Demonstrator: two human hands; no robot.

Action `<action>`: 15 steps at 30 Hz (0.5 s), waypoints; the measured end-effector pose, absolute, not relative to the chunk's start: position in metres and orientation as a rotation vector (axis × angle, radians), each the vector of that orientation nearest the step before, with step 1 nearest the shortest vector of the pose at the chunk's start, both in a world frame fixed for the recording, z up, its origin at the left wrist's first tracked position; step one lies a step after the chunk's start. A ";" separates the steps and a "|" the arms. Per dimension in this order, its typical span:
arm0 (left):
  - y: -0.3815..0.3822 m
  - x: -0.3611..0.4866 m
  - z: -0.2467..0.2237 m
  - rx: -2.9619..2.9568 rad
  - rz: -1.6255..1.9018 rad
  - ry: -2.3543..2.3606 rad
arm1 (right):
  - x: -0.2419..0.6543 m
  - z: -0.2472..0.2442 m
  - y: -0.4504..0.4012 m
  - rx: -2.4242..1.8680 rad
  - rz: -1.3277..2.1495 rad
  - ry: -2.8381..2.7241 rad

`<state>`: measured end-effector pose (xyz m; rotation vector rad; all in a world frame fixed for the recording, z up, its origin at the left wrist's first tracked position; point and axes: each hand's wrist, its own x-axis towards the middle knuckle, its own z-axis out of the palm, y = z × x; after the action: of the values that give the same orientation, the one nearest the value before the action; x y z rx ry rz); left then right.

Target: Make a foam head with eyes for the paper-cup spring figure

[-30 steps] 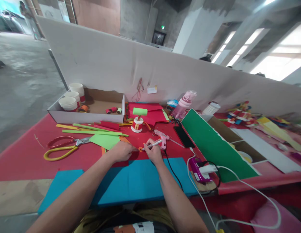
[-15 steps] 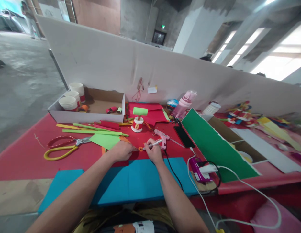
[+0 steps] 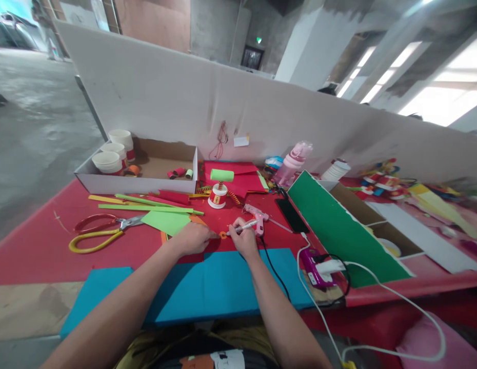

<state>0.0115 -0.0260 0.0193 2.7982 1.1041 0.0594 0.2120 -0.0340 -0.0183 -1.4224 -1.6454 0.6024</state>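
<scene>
At the left, the scissors (image 3: 125, 223) with one red and one yellow handle lay on the red table cover (image 3: 42, 246); behind them stood a white box (image 3: 136, 185) with paper cups (image 3: 107, 162) at its left end; green strips (image 3: 146, 209) and a green sheet (image 3: 165, 224) lay next; then came the left hand (image 3: 193, 239), forefinger stretched towards a small orange piece (image 3: 223, 236), the other fingers curled under; whether they held anything, or whether the fingertip touched the piece, I could not tell; beyond stood a small red-and-white cup (image 3: 217, 197), a green roll (image 3: 222, 175) above it; the orange piece lay on the red cover between the hands; the right hand (image 3: 243, 240) was clamped on a pen (image 3: 246, 226), whose lower end was at the piece's right side; a pink glue gun (image 3: 258, 215) lay just beyond that hand; farther right lay a dark phone (image 3: 292, 215), then a purple power strip (image 3: 315, 269) near a green panel (image 3: 342, 236).
</scene>
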 end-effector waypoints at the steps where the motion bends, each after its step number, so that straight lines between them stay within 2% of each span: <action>1: -0.026 0.011 0.020 2.799 0.059 1.102 | 0.212 -0.018 -0.034 -1.429 0.594 -1.648; 15: -0.026 0.012 0.020 2.780 0.069 1.099 | 0.213 -0.021 -0.032 -1.429 0.584 -1.670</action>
<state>0.0116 -0.0264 0.0201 2.7799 1.0992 0.0688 0.2127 -0.0320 -0.0214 -1.4294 -1.6696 0.5844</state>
